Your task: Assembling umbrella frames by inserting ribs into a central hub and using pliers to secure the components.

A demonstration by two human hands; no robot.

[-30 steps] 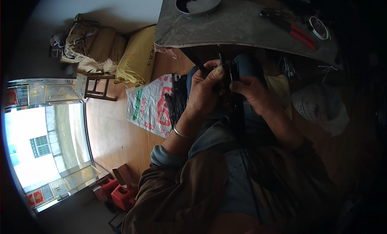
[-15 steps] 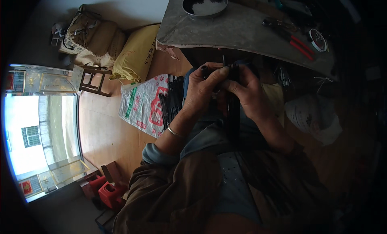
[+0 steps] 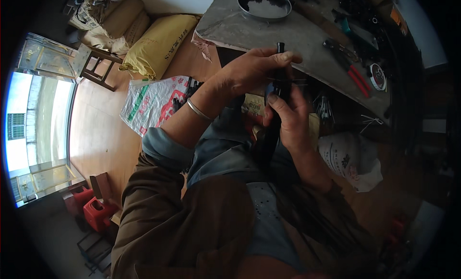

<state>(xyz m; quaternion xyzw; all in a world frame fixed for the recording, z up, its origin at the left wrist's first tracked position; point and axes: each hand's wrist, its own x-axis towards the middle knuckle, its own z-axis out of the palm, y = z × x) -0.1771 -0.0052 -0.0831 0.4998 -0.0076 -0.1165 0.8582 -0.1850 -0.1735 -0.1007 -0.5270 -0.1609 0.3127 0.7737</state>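
Note:
A long black umbrella-like bundle [image 3: 272,135] runs upright in front of me from my lap toward the table edge, with a black knob at its top end. My left hand [image 3: 259,67] is closed round its upper part just below the knob, thumb and fingers reaching to the right. Lower down, my right hand [image 3: 290,115] grips the same bundle, thumb across its front. Thin wire-like pieces stick out to the right between the hands. The bundle's lower end is lost in shadow, and its exact kind is hard to make out.
On the grey table [image 3: 216,26] ahead are a bowl [image 3: 264,9] of white bits, red-handled pliers [image 3: 359,82] and a round tin [image 3: 378,77]. A printed white sack [image 3: 149,106] bearing black rods and a yellow sack [image 3: 158,46] lie left; a white bag [image 3: 350,159] sits right.
My hands have come apart: the left is now higher, near the bundle's top, while the right is lower along it. The view has shifted slightly to the right.

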